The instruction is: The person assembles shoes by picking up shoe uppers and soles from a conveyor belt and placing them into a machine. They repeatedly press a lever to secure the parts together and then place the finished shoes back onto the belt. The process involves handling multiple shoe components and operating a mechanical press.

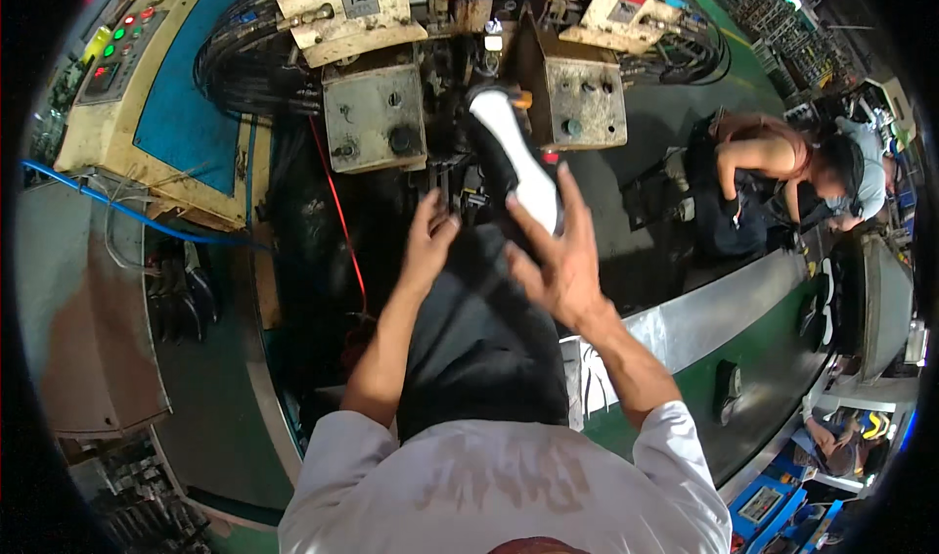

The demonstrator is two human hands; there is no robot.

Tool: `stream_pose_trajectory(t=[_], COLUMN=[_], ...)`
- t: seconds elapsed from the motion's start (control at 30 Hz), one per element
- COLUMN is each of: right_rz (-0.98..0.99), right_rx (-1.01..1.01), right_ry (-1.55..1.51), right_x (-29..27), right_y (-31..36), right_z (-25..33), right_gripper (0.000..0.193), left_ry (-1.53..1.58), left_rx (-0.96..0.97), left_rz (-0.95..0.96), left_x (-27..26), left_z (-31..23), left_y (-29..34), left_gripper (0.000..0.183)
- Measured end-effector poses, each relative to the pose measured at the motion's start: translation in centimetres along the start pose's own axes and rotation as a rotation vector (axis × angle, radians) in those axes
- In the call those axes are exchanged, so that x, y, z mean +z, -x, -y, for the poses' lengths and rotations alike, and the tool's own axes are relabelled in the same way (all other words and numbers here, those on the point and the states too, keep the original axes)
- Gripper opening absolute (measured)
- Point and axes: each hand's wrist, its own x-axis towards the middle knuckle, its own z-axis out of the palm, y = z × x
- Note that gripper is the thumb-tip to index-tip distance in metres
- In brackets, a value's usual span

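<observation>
- Right hand [553, 261]: fingers spread apart, clamped on nothing, palm just beside the heel end of the shoe [515, 168].
- Left hand [427, 239]: fingers loosely apart, empty, raised near the shoe's lower left side.
- Shoe: black upper, white sole facing up, seated in the press machine [377, 114] directly ahead, between two grey control boxes.
- Surroundings: green conveyor [773, 349] to the right carries other shoes; a co-worker [782, 168] bends beyond it.
- Judgement: the step appears to be the handover at the machine, seating or taking off the shoe. A next move would call for both hands closing evenly on the shoe, clear of the clamps.
</observation>
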Motion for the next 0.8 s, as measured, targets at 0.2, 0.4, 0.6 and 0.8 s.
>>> stream_pose_trajectory(t=[0.2,0.4,0.6,0.8], right_rz=[-0.222,-0.169,-0.056,-0.11], right_rx=[0.011,0.102,0.189,0.133], right_ry=[0.171,0.147,0.201,0.163], right_x=[2.2,7.8,8.6,11.1], right_y=[-15.7,-21.2,-21.5,-18.2], right_z=[-8.5,-13.3,-12.5,-9.8], right_gripper=[0.065,0.067,0.075,0.085], left_ry=[-1.06,-1.002,-0.989,-1.027], left_rx=[0.297,0.266,0.262,0.239], left_rz=[-0.015,-0.03,-0.048,-0.051], left_x=[3.3,2.5,2.3,2.8], left_z=[6.2,5.9,5.9,6.3], left_y=[2.6,1.0,0.3,0.1], left_gripper=[0.046,0.043,0.041,0.036])
